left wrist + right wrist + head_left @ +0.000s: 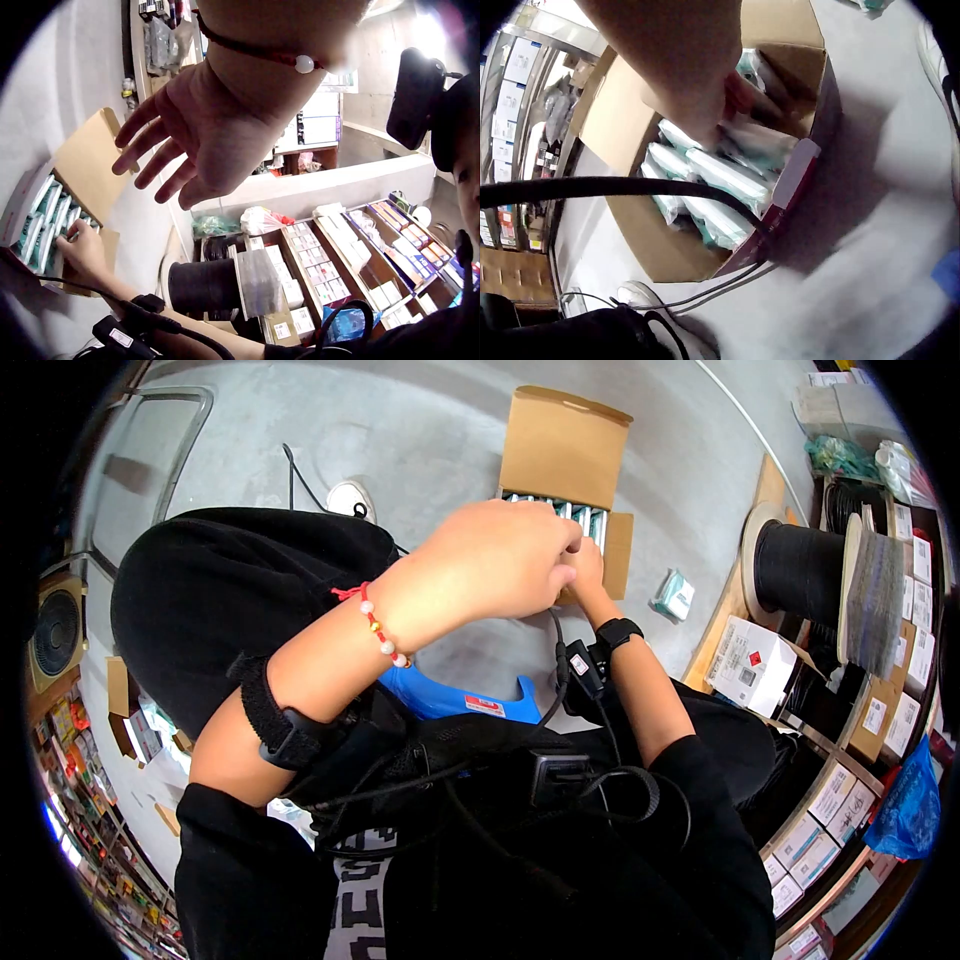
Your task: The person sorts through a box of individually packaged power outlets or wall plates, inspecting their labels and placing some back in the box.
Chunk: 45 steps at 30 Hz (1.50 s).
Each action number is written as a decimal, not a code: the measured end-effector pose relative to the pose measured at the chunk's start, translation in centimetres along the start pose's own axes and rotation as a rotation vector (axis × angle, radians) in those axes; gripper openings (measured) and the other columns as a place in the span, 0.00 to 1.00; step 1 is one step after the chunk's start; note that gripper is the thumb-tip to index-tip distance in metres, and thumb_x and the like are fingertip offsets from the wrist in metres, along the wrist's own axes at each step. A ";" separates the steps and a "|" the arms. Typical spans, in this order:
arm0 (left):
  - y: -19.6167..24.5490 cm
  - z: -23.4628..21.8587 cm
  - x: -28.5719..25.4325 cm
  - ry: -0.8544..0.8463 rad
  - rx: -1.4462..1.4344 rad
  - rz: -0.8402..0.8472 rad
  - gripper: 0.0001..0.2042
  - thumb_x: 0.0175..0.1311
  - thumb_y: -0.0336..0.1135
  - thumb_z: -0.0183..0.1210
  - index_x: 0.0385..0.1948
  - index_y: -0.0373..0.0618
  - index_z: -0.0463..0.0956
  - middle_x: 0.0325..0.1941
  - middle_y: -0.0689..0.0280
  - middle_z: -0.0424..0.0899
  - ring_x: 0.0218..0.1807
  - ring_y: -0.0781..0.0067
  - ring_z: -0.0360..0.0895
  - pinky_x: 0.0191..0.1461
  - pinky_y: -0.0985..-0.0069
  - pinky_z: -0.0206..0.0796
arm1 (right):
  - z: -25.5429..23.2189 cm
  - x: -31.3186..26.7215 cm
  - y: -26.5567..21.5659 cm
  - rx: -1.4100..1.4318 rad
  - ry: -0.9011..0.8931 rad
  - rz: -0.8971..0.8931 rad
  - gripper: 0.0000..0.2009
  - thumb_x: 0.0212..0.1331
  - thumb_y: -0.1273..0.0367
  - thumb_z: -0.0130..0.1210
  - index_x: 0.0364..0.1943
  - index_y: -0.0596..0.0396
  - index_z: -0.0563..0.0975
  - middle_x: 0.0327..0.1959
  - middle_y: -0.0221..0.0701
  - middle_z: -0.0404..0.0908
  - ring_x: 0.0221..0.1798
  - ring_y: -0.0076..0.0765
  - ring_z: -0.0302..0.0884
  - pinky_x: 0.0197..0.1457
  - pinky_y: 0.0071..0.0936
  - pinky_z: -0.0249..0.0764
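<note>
A cardboard box (565, 445) stands on the floor with its lid up. Inside are rows of white and green plastic-wrapped packets (720, 172). My right hand (588, 572) reaches into the box, its fingers pinching one blurred packet (761, 144) among the others; part of this grip is hidden behind the hand. Held in the air above the near side of the box, my left hand (505, 560) has nothing in it. Its fingers are loosely spread in the left wrist view. Another packet (675, 598) lies on the floor to the right of the box.
A blue plastic object (460, 695) lies near my lap. To the right stand a big spool of black cable (800, 570), a white carton (750, 665) and shelves of small boxes (820, 830). A black cable (630, 187) crosses in front of the box.
</note>
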<state>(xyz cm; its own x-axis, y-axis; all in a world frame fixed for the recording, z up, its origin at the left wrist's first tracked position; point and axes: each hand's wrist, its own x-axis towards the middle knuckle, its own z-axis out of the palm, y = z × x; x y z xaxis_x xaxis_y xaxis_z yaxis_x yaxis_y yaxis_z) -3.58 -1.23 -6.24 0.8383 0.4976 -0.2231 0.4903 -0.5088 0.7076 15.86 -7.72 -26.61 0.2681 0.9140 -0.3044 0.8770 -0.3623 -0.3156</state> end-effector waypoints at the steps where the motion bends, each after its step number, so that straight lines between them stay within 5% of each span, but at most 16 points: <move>1: 0.0 0.0 0.0 0.000 -0.003 0.000 0.11 0.52 0.36 0.51 0.36 0.42 0.71 0.33 0.58 0.74 0.39 0.56 0.71 0.41 0.65 0.63 | 0.2 0.0 0.0 -0.005 0.005 0.004 0.11 0.38 0.67 0.54 0.26 0.56 0.68 0.20 0.43 0.75 0.28 0.51 0.74 0.31 0.42 0.70; 8: 0.2 -0.1 0.0 0.006 0.001 0.015 0.11 0.52 0.36 0.51 0.36 0.42 0.71 0.34 0.57 0.74 0.39 0.56 0.71 0.42 0.65 0.63 | 0.1 -0.3 1.7 0.279 -0.079 -0.056 0.13 0.38 0.68 0.55 0.28 0.54 0.66 0.20 0.39 0.75 0.27 0.49 0.74 0.30 0.40 0.70; 12: 0.3 0.1 0.0 0.014 0.002 0.027 0.11 0.52 0.36 0.51 0.36 0.42 0.71 0.34 0.57 0.74 0.39 0.56 0.71 0.42 0.66 0.63 | 0.3 -0.8 2.2 0.056 -0.103 -0.176 0.19 0.36 0.66 0.57 0.34 0.53 0.63 0.21 0.40 0.75 0.27 0.49 0.74 0.30 0.40 0.70; 27: 0.3 -0.1 0.1 -0.011 0.015 -0.015 0.11 0.52 0.35 0.51 0.35 0.41 0.71 0.33 0.58 0.74 0.37 0.56 0.71 0.40 0.66 0.63 | 2.5 -1.0 0.5 -0.295 0.011 -0.013 0.27 0.36 0.59 0.60 0.37 0.55 0.59 0.20 0.40 0.76 0.25 0.45 0.76 0.25 0.35 0.72; 31: 0.1 0.2 0.3 0.018 -0.004 0.019 0.11 0.52 0.36 0.51 0.36 0.41 0.71 0.34 0.57 0.74 0.38 0.57 0.71 0.41 0.66 0.63 | 1.6 -1.0 1.2 -0.336 -0.056 -0.136 0.25 0.41 0.55 0.57 0.37 0.54 0.61 0.20 0.39 0.76 0.23 0.44 0.76 0.23 0.35 0.71; 34: 0.7 -0.1 0.3 0.035 -0.020 0.047 0.11 0.53 0.36 0.51 0.36 0.42 0.71 0.34 0.57 0.74 0.38 0.57 0.71 0.41 0.66 0.63 | -0.7 -1.6 3.0 -0.111 0.099 -0.279 0.19 0.46 0.54 0.52 0.36 0.49 0.65 0.18 0.39 0.75 0.24 0.48 0.74 0.25 0.40 0.69; 37: 1.4 -0.1 0.8 -0.039 0.000 -0.003 0.12 0.53 0.36 0.51 0.37 0.43 0.71 0.34 0.57 0.73 0.37 0.57 0.71 0.41 0.67 0.63 | -3.2 -1.5 7.0 -0.068 0.359 -0.115 0.17 0.47 0.56 0.52 0.36 0.51 0.66 0.20 0.39 0.76 0.21 0.49 0.74 0.24 0.40 0.68; 39: 1.4 0.5 1.2 -0.034 -0.005 0.024 0.11 0.53 0.35 0.52 0.37 0.43 0.71 0.34 0.57 0.73 0.37 0.57 0.71 0.41 0.67 0.62 | -3.8 -1.4 11.6 0.158 0.632 0.376 0.16 0.48 0.58 0.53 0.35 0.53 0.67 0.19 0.38 0.75 0.24 0.43 0.74 0.24 0.36 0.68; 41: 1.4 0.8 1.8 -0.073 0.011 0.029 0.11 0.52 0.35 0.52 0.37 0.43 0.71 0.34 0.57 0.73 0.37 0.57 0.71 0.41 0.67 0.62 | -0.3 -1.0 21.0 0.279 0.688 0.777 0.16 0.48 0.59 0.53 0.37 0.52 0.67 0.22 0.36 0.74 0.23 0.37 0.73 0.25 0.31 0.68; 43: 1.5 1.3 2.2 -0.082 -0.006 0.040 0.11 0.52 0.35 0.52 0.37 0.44 0.71 0.34 0.57 0.74 0.37 0.56 0.71 0.41 0.67 0.63 | -1.2 -4.1 24.2 1.163 0.273 1.031 0.16 0.47 0.59 0.53 0.38 0.51 0.67 0.33 0.36 0.72 0.32 0.36 0.73 0.28 0.30 0.69; 45: 1.1 2.1 2.9 -0.062 -0.018 0.053 0.10 0.52 0.36 0.52 0.35 0.44 0.73 0.32 0.58 0.75 0.36 0.56 0.72 0.39 0.66 0.64 | 0.2 -6.7 26.8 1.722 0.367 1.169 0.17 0.49 0.60 0.52 0.41 0.52 0.66 0.43 0.40 0.67 0.43 0.41 0.69 0.37 0.34 0.71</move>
<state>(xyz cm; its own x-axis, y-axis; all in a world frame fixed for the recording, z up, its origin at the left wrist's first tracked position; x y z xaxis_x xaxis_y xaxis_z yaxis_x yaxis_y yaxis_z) -0.12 -1.90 -7.51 0.8763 0.4259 -0.2254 0.4410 -0.5202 0.7314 37.47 -23.61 -33.18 0.5220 0.1010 -0.8469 -0.8185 -0.2201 -0.5307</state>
